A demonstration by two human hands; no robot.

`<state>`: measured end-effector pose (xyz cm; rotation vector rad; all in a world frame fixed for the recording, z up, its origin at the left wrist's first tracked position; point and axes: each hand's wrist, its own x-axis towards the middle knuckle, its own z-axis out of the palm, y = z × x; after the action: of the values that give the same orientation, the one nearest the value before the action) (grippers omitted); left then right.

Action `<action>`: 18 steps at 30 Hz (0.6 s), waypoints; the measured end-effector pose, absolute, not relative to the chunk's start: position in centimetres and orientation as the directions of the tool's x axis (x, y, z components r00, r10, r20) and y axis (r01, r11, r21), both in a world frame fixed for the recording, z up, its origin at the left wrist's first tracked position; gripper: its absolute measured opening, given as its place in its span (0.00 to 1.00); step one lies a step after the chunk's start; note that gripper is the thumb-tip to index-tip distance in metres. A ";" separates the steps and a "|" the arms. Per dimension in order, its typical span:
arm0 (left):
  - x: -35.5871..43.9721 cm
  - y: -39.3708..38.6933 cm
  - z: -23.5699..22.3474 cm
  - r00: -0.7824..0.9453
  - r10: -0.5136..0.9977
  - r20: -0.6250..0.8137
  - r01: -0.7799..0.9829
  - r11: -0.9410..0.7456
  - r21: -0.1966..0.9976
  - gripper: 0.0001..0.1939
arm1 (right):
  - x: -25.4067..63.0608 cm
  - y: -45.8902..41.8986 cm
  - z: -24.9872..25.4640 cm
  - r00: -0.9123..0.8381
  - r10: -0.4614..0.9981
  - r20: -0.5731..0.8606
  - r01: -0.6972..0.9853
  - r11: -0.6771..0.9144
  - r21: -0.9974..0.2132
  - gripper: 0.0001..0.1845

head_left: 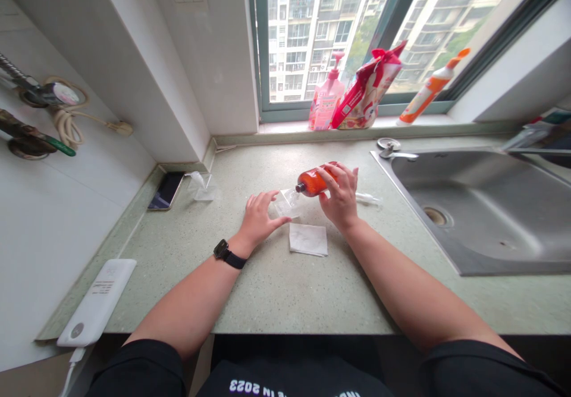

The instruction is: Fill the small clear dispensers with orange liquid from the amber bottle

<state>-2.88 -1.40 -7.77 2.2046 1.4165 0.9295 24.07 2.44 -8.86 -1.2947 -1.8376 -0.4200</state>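
Above the speckled green countertop (250, 290), the person's right hand (339, 194) grips an orange-red bottle (314, 181), fingers wrapped over its upper side and thumb beneath. The bottle is tilted well over, with its dark neck directed left toward a small clear container (288, 202) on the countertop. The left hand (262, 214) is positioned at the left side of this container, thumb and forefinger spread apart around its edge; whether it grips the container cannot be told. A black watch (229, 254) is fitted to the left wrist. A folded white tissue (307, 239) lies just in front of the container, between the 2 forearms. A slender clear item (368, 198) lies just right of the right hand. To the left are a transparent plastic piece (201, 188), a phone (166, 191) and a white power bank (97, 302) with a cable attached. A steel sink (450, 263) occupies the right side. Along the windowsill stand 3 items: a pink pump bottle (328, 103), a red-and-white bag (368, 97) and an orange-and-white bottle (428, 97).
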 end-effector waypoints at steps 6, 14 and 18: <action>-2.8 -1.4 -7.7 0.278 0.903 0.328 0.667 -0.427 0.610 0.40 | 24.1 2.4 -8.8 -0.122 0.631 0.766 0.894 0.405 -0.191 0.45; -2.9 -1.4 -7.7 0.283 0.899 0.334 0.664 -0.434 0.608 0.40 | 24.0 2.4 -8.8 -0.122 0.631 0.766 0.893 0.407 -0.193 0.44; -2.8 -1.4 -7.8 0.280 0.900 0.334 0.666 -0.433 0.607 0.40 | 24.0 2.4 -8.8 -0.134 0.609 0.782 0.890 0.421 -0.176 0.44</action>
<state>-2.84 -1.37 -7.78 2.2065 1.4205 0.9297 24.02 2.41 -8.82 -1.2835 -1.8430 -0.4251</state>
